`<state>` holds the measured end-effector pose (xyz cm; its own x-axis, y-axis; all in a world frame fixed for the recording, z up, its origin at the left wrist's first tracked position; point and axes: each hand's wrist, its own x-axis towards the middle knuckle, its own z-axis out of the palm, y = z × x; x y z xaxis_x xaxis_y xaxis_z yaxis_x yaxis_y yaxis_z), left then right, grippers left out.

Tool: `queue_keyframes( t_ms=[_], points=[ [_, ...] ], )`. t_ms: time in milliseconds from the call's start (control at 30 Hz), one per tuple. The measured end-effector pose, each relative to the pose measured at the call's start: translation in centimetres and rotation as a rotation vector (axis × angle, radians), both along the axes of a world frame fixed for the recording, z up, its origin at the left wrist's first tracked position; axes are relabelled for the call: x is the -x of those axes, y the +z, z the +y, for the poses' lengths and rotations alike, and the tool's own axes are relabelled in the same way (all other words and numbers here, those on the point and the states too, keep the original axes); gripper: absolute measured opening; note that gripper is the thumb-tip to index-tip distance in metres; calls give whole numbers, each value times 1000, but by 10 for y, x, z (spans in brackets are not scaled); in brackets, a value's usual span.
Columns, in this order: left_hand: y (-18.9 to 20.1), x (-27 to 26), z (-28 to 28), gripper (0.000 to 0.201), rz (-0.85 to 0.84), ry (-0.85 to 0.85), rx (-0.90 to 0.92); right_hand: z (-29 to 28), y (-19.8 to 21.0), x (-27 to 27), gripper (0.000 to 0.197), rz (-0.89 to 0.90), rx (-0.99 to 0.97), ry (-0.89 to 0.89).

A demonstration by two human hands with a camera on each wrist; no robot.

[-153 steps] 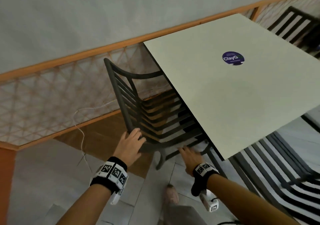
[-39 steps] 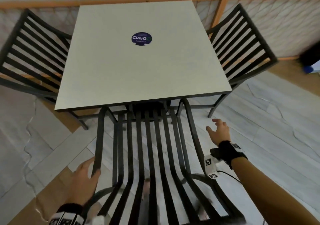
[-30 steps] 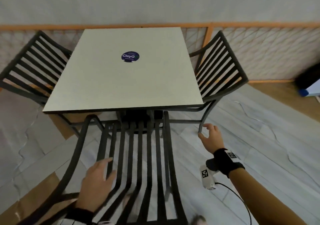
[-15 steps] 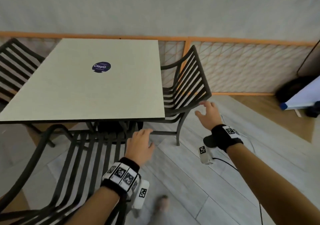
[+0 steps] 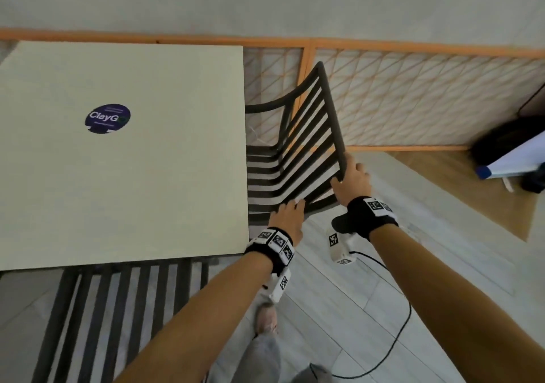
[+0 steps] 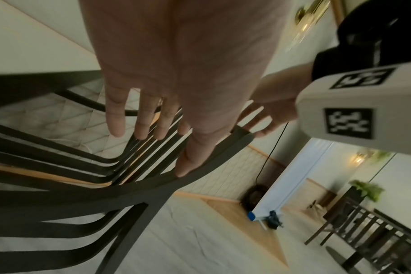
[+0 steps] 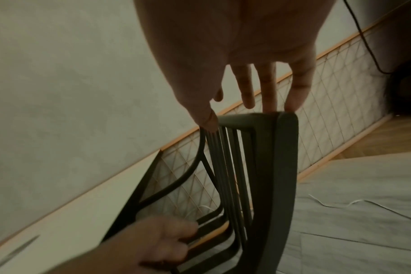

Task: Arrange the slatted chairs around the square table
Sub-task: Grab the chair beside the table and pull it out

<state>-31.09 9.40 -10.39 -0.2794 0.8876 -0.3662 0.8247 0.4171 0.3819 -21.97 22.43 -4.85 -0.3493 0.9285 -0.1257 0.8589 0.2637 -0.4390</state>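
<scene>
A pale grey plank floor (image 5: 368, 288) runs to a low orange-framed lattice railing (image 5: 413, 99) under a plain wall. The square cream-topped bench (image 5: 132, 158) with a round purple sticker (image 5: 107, 118) fills the left of the head view.

At its right edge stands a dark slatted metal chair (image 5: 298, 152), seat tucked partly under the bench top, curved armrest by the bench edge, backrest leaning away from the bench. The left hand (image 5: 287, 216) lies on the near corner of the backrest, fingers straight across the slats. The right hand (image 5: 352, 177) touches the backrest's top rail with fingers only loosely bent.

The left wrist view shows what the head view hides: the thumb lies along the frame bar (image 6: 211, 163) and the fingers spread flat, not wrapped. The right wrist view shows fingertips resting on the rail's top edge (image 7: 258, 118), the thumb beside the slats.

A second dark slatted chair (image 5: 124, 309) sits at the bench's near side.
</scene>
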Motion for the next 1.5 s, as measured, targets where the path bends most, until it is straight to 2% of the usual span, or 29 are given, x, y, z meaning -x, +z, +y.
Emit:
queue_keyframes(
  t_ms=[67,200,300,400,500,733,900,1033,1266,1500],
  points=[
    [-21,8,20,77,18,14,35,10,-14,5,67,-15,-19,20],
    [-58,22,45,72,-13,25,153,30,-34,8,69,37,-20,68],
    [-78,24,58,63,-85,8,228,41,-42,7,68,171,0,49],
    [-94,21,63,50,-119,47,218,50,-47,5,70,344,87,-22],
    [-105,22,69,46,-139,84,253,57,-48,10,70,369,95,-37],
    [-99,29,91,53,-159,94,244,86,-53,19,68,347,91,-10],
    [-102,19,75,60,-116,81,234,69,-53,8,70,350,101,-30],
    [-100,24,80,54,-158,66,245,73,-53,11,70,346,96,-38],
    [-99,23,63,52,-112,91,178,71,-43,10,70,322,122,-32],
    [-74,22,36,72,-56,80,228,57,-30,-1,58,344,166,-13]
  ],
)
